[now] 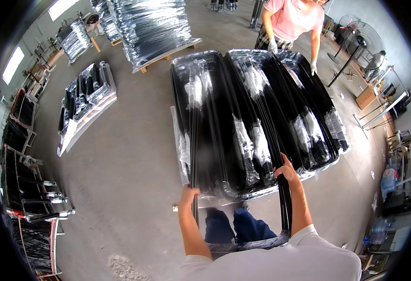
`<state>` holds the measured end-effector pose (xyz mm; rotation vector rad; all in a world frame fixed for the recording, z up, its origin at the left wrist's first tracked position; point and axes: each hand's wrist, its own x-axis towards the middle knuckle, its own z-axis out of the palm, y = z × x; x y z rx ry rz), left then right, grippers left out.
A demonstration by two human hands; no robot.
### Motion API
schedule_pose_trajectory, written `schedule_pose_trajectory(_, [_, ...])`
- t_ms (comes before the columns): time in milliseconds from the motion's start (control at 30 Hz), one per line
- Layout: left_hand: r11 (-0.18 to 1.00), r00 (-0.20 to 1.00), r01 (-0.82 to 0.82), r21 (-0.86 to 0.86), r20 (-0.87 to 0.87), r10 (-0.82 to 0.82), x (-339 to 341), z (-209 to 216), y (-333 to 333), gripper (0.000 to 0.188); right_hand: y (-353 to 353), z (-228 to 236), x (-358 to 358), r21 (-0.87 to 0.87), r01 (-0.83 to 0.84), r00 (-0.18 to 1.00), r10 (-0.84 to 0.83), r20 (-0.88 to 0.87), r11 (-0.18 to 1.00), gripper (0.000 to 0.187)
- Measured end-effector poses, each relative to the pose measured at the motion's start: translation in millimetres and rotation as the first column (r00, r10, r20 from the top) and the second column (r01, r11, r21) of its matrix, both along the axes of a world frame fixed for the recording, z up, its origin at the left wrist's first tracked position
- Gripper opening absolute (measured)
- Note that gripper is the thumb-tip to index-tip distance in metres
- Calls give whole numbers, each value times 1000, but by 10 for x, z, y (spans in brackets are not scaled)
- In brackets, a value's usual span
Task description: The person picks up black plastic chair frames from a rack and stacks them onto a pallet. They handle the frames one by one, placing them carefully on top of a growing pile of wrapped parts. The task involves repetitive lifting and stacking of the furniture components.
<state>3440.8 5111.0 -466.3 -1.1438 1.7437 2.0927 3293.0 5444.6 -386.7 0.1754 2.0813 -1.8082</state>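
Observation:
A long black frame with rounded corners (286,206) reaches from close to my body out over the stacked frames in front of me. Its sides look like several parallel bars lying together. My left hand (189,195) is closed round the left side, and my right hand (286,169) grips the right side a little farther out. Below them, a pile of black frames (221,154) carries bundles wrapped in clear plastic (244,145). Across the pile, a person in a pink top has a gloved hand (272,46) at the far edge and another (313,68) at the right edge.
A tall plastic-wrapped stack (151,28) stands on a wooden pallet (168,56) at the far left of the pile. A lower wrapped bundle (86,93) lies left on the concrete floor (126,173). Racks of black parts (27,187) line the left; a standing fan (357,42) is at right.

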Motion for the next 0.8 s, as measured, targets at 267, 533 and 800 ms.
schedule_pose_trajectory(267, [1000, 1000, 18, -8, 1, -18, -510, 69, 182, 53, 205, 34, -381, 8, 10, 1000, -10, 1, 1000, 83])
schedule_pose_trajectory(533, [997, 997, -81, 17, 6, 81, -1233, 134, 598, 43, 522, -144, -1310, -26, -5, 1000, 4, -18, 1000, 82])
schedule_pose_trajectory(800, [995, 987, -83, -46, 135, 88, -1719, 322, 648, 40, 447, -281, -2035, -16, -66, 991, 67, 112, 998, 90])
